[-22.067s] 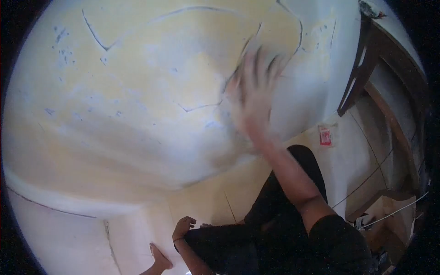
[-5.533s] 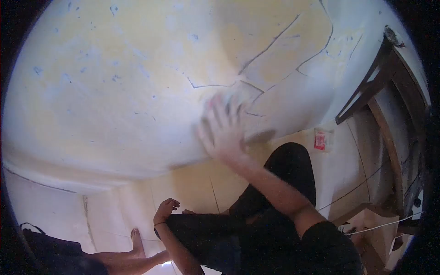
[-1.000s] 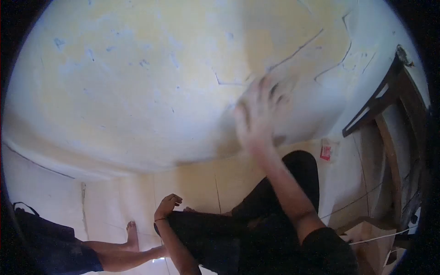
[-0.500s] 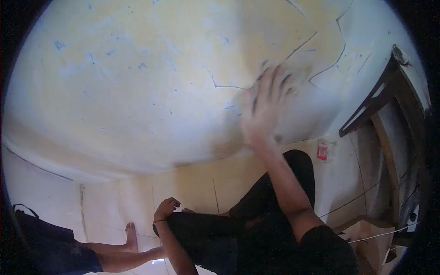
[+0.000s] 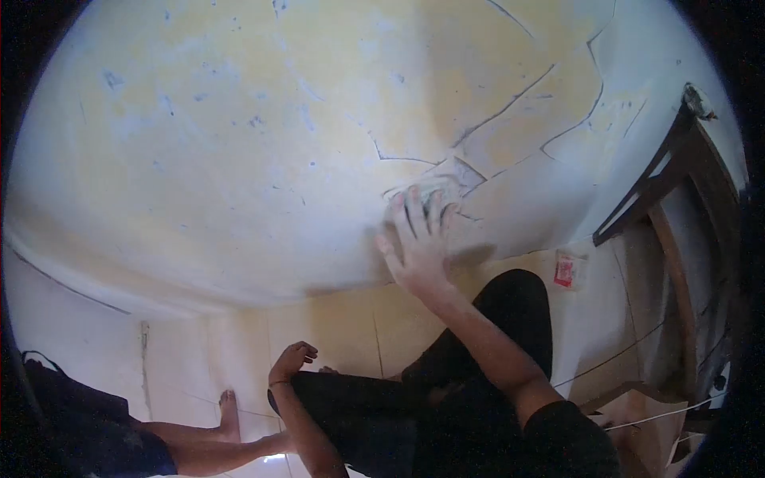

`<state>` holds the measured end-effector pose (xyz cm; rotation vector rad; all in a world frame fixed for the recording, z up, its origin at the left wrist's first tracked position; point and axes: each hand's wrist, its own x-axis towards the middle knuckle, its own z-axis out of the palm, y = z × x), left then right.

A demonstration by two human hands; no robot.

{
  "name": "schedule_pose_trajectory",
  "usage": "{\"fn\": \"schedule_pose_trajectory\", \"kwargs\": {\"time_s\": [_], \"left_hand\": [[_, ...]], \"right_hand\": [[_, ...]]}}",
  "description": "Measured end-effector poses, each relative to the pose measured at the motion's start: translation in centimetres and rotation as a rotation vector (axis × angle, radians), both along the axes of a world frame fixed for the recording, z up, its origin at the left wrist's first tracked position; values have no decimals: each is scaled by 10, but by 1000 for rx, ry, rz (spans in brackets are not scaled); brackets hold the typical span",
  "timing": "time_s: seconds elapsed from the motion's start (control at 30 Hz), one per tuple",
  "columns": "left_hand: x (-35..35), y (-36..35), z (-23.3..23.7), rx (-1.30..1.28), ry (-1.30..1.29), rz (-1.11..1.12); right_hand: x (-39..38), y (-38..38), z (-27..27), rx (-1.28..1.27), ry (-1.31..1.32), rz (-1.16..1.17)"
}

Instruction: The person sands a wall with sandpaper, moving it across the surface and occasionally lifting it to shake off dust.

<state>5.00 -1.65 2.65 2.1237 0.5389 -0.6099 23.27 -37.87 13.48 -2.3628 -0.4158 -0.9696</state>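
Note:
My right hand (image 5: 418, 247) is against the scraped wall (image 5: 239, 143), low down, dusted white. Its fingers are spread and press a pale, dusty sheet of sandpaper (image 5: 460, 174) to the surface. Part of the sheet is hidden under the fingers, and one corner sticks out to the upper right. Long cracks and chipped edges of old paint run above and beside the sheet. My left hand (image 5: 292, 362) rests by my bent knee with a thin band at the wrist. Its fingers are loosely bent and apart, holding nothing.
A red and clear packet (image 5: 566, 271) lies on the tiled floor (image 5: 335, 327) by the wall. Dark wooden furniture (image 5: 685, 167) stands at the right, with an open cardboard box (image 5: 637, 414) and a white cord below. Another person's bare legs (image 5: 207, 450) are at lower left.
My right hand has moved down and left along the wall, and the sandpaper under it shows more clearly. My left hand stays by the knee.

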Motion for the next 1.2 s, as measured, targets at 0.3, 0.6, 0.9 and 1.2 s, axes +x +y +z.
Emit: {"fn": "schedule_pose_trajectory", "kwargs": {"time_s": [0.3,0.6,0.9,1.2], "left_hand": [[-9,19,-33,-24,0,-20],[-19,30,-40,12,-3,-42],[-20,22,-30,90,4,-78],[-14,14,-18,-60,-6,50]], "right_hand": [[7,-4,-17,52,-72,-141],[13,-28,36,133,21,-200],[26,-46,41,309,-163,-253],[15,-43,3,527,-276,-88]]}}
